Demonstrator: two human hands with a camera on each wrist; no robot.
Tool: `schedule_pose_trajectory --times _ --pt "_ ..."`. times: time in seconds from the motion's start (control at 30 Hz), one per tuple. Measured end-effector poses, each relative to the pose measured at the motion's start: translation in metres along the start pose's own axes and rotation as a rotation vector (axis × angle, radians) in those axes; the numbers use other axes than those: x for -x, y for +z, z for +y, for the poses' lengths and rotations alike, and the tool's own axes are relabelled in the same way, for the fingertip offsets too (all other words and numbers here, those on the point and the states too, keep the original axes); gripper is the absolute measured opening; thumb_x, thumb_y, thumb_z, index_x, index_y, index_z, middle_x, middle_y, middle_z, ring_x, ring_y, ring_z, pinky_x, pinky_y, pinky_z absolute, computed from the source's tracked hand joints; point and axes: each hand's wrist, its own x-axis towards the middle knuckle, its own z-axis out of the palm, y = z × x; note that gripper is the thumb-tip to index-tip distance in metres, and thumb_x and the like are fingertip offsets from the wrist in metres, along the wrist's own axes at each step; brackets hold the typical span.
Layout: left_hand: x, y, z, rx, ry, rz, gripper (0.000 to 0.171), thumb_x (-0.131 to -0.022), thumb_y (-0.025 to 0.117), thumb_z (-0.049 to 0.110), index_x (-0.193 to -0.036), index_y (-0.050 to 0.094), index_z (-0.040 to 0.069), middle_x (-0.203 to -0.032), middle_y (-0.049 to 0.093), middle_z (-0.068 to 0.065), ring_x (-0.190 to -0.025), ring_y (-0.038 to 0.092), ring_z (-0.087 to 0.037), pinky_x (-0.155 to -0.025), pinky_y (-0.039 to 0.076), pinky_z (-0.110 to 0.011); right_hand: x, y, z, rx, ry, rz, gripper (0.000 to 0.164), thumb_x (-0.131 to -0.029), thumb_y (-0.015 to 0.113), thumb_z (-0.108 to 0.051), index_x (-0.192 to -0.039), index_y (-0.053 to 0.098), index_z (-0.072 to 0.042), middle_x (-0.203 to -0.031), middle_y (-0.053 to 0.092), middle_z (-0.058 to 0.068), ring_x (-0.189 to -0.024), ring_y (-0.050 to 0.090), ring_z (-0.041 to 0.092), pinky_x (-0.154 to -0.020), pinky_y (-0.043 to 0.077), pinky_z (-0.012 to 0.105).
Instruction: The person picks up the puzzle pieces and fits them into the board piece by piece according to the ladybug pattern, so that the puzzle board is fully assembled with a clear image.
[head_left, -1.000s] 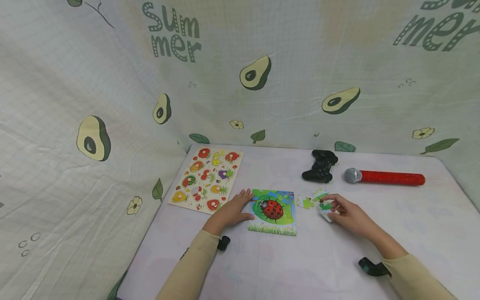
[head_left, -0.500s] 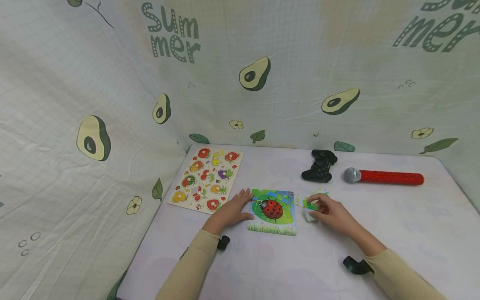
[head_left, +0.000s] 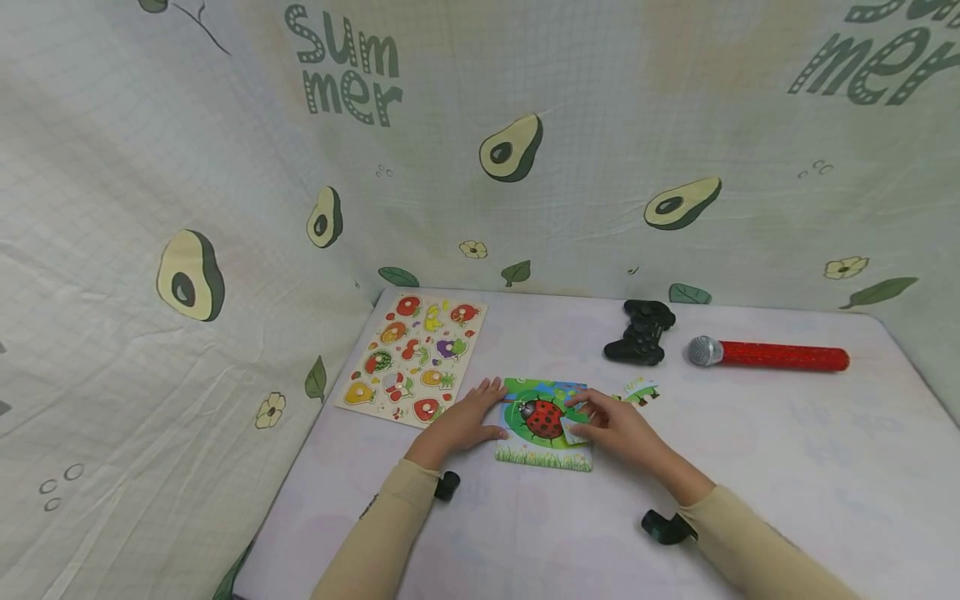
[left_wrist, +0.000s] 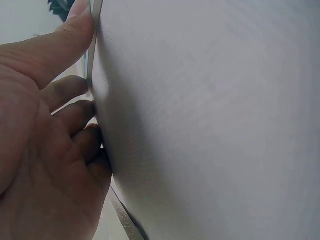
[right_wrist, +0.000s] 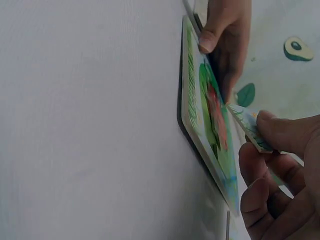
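Observation:
A square ladybug jigsaw puzzle lies flat in front of me in the head view. My left hand rests at its left edge, with thumb and fingertips against the board; the left wrist view shows this thumb at a thin edge. My right hand pinches a puzzle piece between thumb and fingers, tilted above the right part of the puzzle. In the right wrist view the piece is held apart from the picture surface. Another loose puzzle piece lies beyond my right hand, partly hidden by it.
A fruit peg board lies at the back left, close to my left hand. Farther back on the right are a black game controller and a red microphone. A printed cloth hangs behind the white table.
My right hand has moved left with the puzzle piece, from beside the loose pieces to over the puzzle's right part. My left hand has stayed at the left edge.

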Motion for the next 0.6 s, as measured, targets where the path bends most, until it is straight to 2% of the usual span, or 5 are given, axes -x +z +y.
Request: schedule_pose_trajectory --times 0.37,0.6 --pt "0.001 0.000 0.000 0.012 -0.014 0.002 0.080 -0.095 0.072 0.038 -0.161 0.033 0.013 -0.169 0.019 -0.004 -0.156 0.010 -0.024 -0.125 0.020 -0.046 -0.015 0.030 -0.015 -0.029 -0.035 -0.045 0.034 -0.094 0.075 -0.019 -0.125 0.065 -0.011 -0.099 0.068 0.001 -0.065 0.055 0.006 -0.057 0.048 0.026" --pt "0.000 0.000 0.000 0.013 -0.015 0.006 0.080 -0.095 0.072 0.038 -0.160 0.034 0.013 -0.169 0.019 -0.005 -0.156 0.011 -0.026 -0.124 0.022 -0.048 -0.019 0.047 -0.022 -0.014 -0.063 -0.044 0.032 -0.092 0.078 -0.021 -0.121 0.066 -0.013 -0.096 0.068 -0.004 -0.074 0.059 0.003 -0.065 0.052 0.025"
